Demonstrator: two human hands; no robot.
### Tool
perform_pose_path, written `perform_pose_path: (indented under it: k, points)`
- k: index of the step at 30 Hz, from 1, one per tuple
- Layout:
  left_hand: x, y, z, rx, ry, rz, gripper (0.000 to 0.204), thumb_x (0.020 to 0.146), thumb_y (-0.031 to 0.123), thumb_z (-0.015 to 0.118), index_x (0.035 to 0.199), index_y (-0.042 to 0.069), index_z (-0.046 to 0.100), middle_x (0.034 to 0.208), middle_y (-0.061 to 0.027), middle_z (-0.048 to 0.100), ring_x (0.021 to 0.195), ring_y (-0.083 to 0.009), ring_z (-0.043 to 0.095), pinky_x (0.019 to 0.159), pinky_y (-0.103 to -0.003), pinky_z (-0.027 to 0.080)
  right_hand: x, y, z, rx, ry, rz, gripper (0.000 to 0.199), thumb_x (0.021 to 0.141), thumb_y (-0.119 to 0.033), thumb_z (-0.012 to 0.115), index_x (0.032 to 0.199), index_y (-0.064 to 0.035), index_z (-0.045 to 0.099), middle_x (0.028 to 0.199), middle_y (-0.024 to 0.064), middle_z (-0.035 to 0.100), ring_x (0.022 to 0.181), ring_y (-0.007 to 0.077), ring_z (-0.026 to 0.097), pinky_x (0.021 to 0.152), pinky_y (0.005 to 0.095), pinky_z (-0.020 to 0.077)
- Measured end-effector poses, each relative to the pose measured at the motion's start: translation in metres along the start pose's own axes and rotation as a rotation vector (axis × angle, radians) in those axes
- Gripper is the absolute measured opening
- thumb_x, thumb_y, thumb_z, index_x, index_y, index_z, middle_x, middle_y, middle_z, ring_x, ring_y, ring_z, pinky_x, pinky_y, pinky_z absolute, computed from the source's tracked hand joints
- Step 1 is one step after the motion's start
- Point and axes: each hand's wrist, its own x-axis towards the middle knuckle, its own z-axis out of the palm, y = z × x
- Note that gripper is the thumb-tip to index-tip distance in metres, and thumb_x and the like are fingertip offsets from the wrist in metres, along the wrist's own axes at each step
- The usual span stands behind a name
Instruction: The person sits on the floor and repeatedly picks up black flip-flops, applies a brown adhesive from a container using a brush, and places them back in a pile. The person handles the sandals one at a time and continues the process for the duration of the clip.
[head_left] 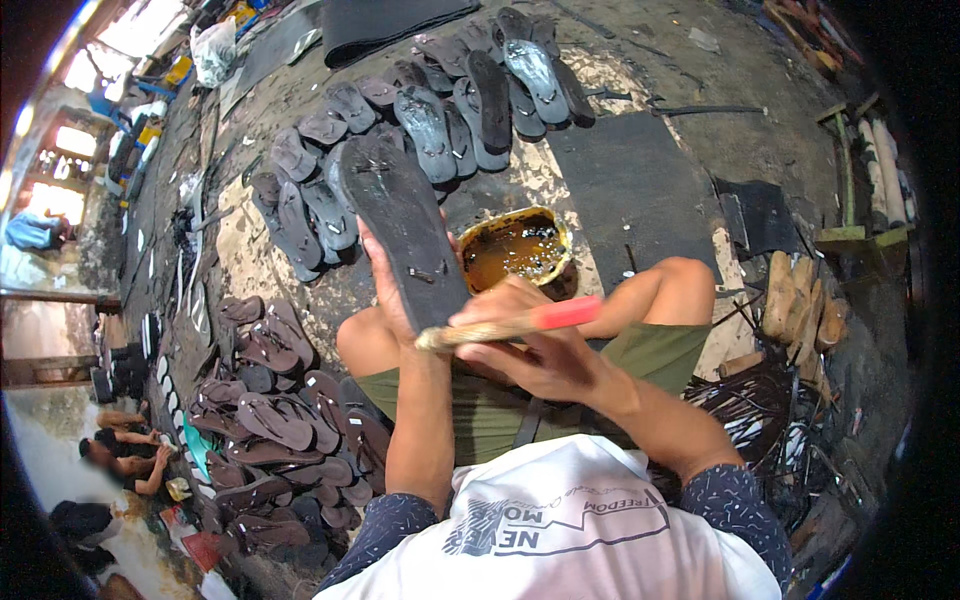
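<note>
My left hand (pixel 381 275) grips a dark sandal sole (pixel 395 215) from beneath and along its edge, tilted up in front of me. Small dark strap ends or slots show on its upward face. In my right hand (pixel 540 350) is a brush (pixel 500 328) with a pale shaft and a red handle end, held crosswise. Its pale, clotted tip lies at the near end of the sole, close to my left wrist; whether it touches is hard to tell. Just beyond my right hand stands a yellow-rimmed tub (pixel 515 245) of glossy brown liquid.
Rows of sandals, some with a wet shine (pixel 425 130), lie on the floor ahead. Brown sandals (pixel 275 420) are heaped at my left. Dark sheets (pixel 640 190) and wooden pieces (pixel 795 300) lie to the right. Another person (pixel 130 460) sits at far left.
</note>
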Motion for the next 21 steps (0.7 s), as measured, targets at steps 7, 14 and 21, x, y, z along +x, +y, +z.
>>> perform_pose_path:
  k: [7,14,21]
  points:
    - [-0.023,-0.042,0.011,-0.168,-0.079,-0.098,0.053,0.109,0.041,0.037,0.154,0.013,0.038,0.148,-0.01,0.05,0.133,-0.0231,0.05,0.119,-0.042,0.034,0.052,0.084,-0.005,-0.26,0.122,-0.084,0.019,0.09,-0.024,0.071,0.099,-0.0086,0.064,0.094,0.0132,0.061,0.087,0.0339,0.057,0.075,0.0439,0.0454]
    - [0.038,-0.049,-0.043,-0.062,0.201,-0.26,0.05,0.1,0.054,0.053,0.129,0.013,0.06,0.118,-0.0126,0.069,0.1,-0.0295,0.068,0.084,-0.044,0.06,-0.038,-0.002,-0.025,0.285,0.011,0.449,0.018,0.094,-0.01,0.072,0.109,-0.002,0.069,0.103,0.0068,0.068,0.096,0.0153,0.063,0.084,0.0331,0.0503]
    - [0.189,-0.054,-0.08,0.041,0.289,-0.241,0.053,0.101,0.05,0.05,0.138,0.012,0.053,0.136,-0.0183,0.058,0.117,-0.0369,0.061,0.092,-0.048,0.056,-0.038,-0.021,-0.098,-0.029,0.538,0.395,0.026,0.096,-0.014,0.07,0.116,-0.0007,0.06,0.111,0.009,0.067,0.1,0.0154,0.062,0.091,0.0306,0.0496]
